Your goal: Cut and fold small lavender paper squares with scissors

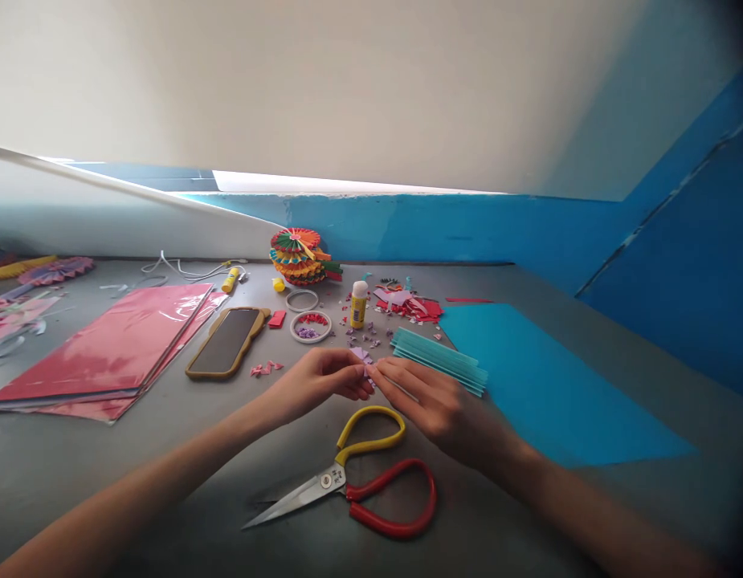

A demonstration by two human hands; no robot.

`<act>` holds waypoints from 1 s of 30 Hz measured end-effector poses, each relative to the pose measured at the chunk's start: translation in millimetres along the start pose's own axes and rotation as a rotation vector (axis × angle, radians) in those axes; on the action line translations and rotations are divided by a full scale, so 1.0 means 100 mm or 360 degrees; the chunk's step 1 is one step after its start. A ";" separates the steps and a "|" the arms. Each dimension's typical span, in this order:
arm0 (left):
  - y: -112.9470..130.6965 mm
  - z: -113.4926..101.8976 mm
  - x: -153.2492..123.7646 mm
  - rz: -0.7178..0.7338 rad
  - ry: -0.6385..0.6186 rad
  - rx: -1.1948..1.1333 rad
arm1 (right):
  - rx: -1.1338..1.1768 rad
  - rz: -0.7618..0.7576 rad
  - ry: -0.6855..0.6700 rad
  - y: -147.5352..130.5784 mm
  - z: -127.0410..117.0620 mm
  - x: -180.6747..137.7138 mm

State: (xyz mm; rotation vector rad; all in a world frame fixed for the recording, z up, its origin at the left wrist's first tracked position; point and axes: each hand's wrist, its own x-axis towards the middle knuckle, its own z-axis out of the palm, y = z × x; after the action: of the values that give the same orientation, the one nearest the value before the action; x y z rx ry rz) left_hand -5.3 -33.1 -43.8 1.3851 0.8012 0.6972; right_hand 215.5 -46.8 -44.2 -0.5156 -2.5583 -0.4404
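Note:
My left hand (316,384) and my right hand (428,399) meet at the middle of the table, and their fingertips pinch a small folded piece of lilac paper (367,372) from both sides. Its shape is mostly hidden by my fingers. Just beyond my right hand lies a bundle of narrow teal paper strips (438,361), close to but apart from my fingers. Below my hands rest a pair of scissors (340,482) with yellow and red loop handles, closed, their blades pointing left.
A blue paper sheet (552,385) lies to the right. Left are a stack of pink-red paper sheets (106,353) and a phone in a tan case (226,343). Ahead are a glue stick (359,305), paper scraps, a small dish (311,327), and a layered paper-fan decoration (302,257) against a blue wall.

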 end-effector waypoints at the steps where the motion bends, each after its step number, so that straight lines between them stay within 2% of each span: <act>1: 0.01 0.00 0.00 0.0008 -0.0005 -0.0002 | -0.0024 -0.0026 0.0006 0.01 0.01 -0.01; 9: 0.05 0.01 -0.03 0.0006 -0.0034 0.0002 | -0.0241 -0.0074 -0.0077 -0.04 -0.03 0.02; 14: 0.00 -0.01 0.01 0.0047 -0.0053 0.0050 | -0.0141 0.0000 -0.0128 -0.06 -0.02 0.03; 16: -0.01 -0.02 0.02 0.0070 -0.0039 0.0043 | 0.0166 0.0137 -0.0075 -0.05 0.02 0.03; 19: 0.01 -0.01 0.02 0.0096 -0.0001 0.0009 | 0.0907 0.0683 0.0023 -0.04 0.06 0.04; 22: 0.02 0.04 0.01 0.0106 -0.0014 0.0017 | 0.1232 0.1113 0.0024 -0.08 0.08 0.07; 30: -0.05 0.12 0.00 0.0082 -0.0105 -0.0009 | 0.1291 0.1207 -0.0053 -0.21 0.11 0.09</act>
State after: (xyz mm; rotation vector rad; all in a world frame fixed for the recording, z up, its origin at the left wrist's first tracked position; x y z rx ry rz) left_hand 4.2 -39.9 -48.9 1.4204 0.7131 0.6898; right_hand 194.5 -57.8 -53.0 -1.0653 -2.0832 0.8265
